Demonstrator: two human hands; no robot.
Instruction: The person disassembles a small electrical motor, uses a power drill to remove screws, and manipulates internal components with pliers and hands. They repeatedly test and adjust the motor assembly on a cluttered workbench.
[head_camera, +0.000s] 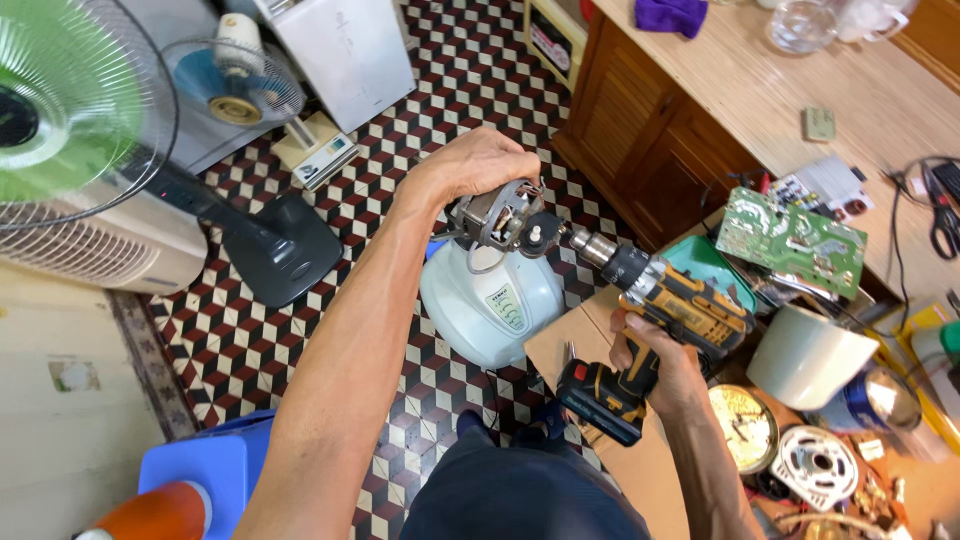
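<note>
Left hand (478, 168) clamps its grip over the motor (497, 218), held above the pale housing (490, 295); right hand (655, 372) wraps the drill (655, 320), chuck on the motor's shaft. Motor looks heavy, rigid; best held by its frame.

Yellow, black and pale blue over a chequered floor

The cordless drill (655, 330) is yellow and black with a silvery chuck; the small bare metal motor (497, 215) is grey (coppery windings show inside). The rounded plastic fan housing (492, 300) is pale blue, the tiled floor (420, 130) a red, black and white cube pattern, the circuit board (792, 238) green, the folded cloth (671, 14) purple.
</note>
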